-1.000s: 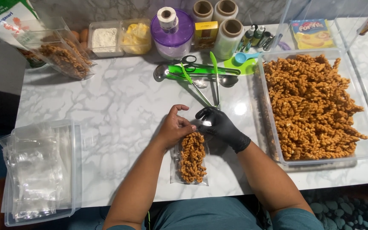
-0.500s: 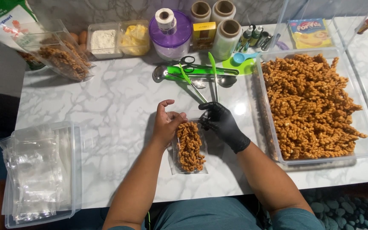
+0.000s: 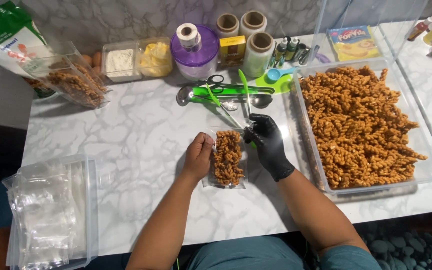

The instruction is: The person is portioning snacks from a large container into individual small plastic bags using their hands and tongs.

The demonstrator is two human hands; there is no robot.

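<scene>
**Filled snack pouch held between both hands at worktop centre**

The clear pouch [image 3: 226,159] of brown twisted snacks lies flat on the marble worktop [image 3: 141,130], long axis running away from the person. The bare left hand [image 3: 198,156] sits against its left edge, fingers curled, thumb and fingertips pinching the upper left corner of the plastic. The black-gloved right hand [image 3: 267,142] is at the upper right corner, fingers drawn together on the pouch mouth; whether it grips plastic or only presses on it cannot be told.

Edges and room: just right of the gloved hand stands the large clear tub [image 3: 428,170] of loose snacks, its long wall near the wrist. Directly beyond the pouch lie the green tongs [image 3: 215,93], scissors [image 3: 216,80] and a metal spoon [image 3: 261,101], close to the pouch mouth. Bare marble opens to the left and toward the near edge. The stack of empty bags [image 3: 43,215] in its tray lies far left, well apart.

Against half a second ago: the pouch sits in about the same spot with the same heading. The left hand's fingers, then lifted and spread above the pouch, are now curled down on its corner. The right hand holds the same corner.
</scene>
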